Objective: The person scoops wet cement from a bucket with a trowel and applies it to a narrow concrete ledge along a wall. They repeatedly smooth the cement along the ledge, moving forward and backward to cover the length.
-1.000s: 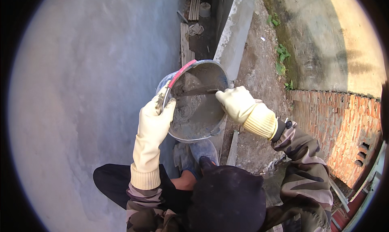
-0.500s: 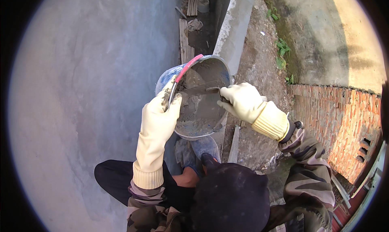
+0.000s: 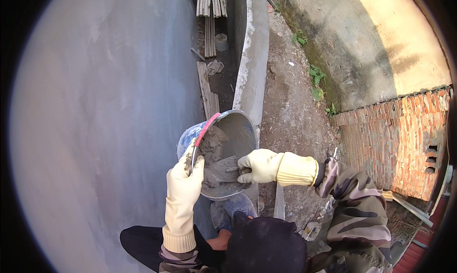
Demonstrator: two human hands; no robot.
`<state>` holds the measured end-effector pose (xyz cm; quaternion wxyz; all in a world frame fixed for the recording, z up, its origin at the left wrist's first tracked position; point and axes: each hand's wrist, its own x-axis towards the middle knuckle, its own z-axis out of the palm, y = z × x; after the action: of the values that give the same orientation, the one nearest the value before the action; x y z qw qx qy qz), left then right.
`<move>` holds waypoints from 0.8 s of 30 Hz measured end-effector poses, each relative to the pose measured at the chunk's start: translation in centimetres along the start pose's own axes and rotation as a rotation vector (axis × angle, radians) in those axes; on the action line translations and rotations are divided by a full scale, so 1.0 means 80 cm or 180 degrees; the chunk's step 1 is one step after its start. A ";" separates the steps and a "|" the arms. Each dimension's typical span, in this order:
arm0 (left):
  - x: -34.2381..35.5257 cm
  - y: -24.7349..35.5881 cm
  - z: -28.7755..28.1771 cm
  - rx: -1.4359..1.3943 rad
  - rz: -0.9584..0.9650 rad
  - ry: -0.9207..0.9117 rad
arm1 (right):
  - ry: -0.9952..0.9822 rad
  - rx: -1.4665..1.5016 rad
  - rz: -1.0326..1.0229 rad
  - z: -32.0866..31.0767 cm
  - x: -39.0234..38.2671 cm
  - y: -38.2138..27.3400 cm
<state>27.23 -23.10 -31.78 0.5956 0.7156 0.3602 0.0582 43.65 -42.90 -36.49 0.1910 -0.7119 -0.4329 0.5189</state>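
A blue bucket (image 3: 186,140) with a red handle (image 3: 207,128) holds grey wet mortar (image 3: 213,146). My left hand (image 3: 185,180), in a pale rubber glove, grips the bucket's near rim and handle and tilts the bucket toward me. My right hand (image 3: 259,166), gloved the same way, holds a trowel (image 3: 223,169) whose blade lies inside the bucket on the mortar. Both forearms come up from the lower edge, and a dark cap (image 3: 264,247) hides what lies below the bucket.
A smooth grey plastered wall (image 3: 104,111) fills the left. A concrete ledge (image 3: 254,63) runs away ahead, with wooden planks (image 3: 208,87) in the gap beside it. Bare soil (image 3: 295,111), weeds and a red brick wall (image 3: 395,139) lie to the right.
The bucket has tilted more toward me. My right hand has moved left with the trowel, whose blade has gone deeper into the mortar. My left hand stays on the rim.
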 end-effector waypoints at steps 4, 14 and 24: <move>-0.003 0.002 -0.002 -0.0015 -0.0103 -0.0022 | 0.0795 -0.0928 -0.0326 0.003 -0.009 0.010; -0.008 0.006 0.002 -0.0024 -0.0047 -0.0144 | 0.0114 -0.1459 0.0386 0.012 0.011 -0.006; -0.007 0.002 -0.004 0.0091 0.0079 -0.0076 | 0.1173 -0.1382 -0.0616 0.009 -0.022 0.020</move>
<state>26.77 -23.18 -31.34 0.5888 0.7291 0.3450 0.0518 43.49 -45.34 -36.88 0.1582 -0.7737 -0.5577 0.2557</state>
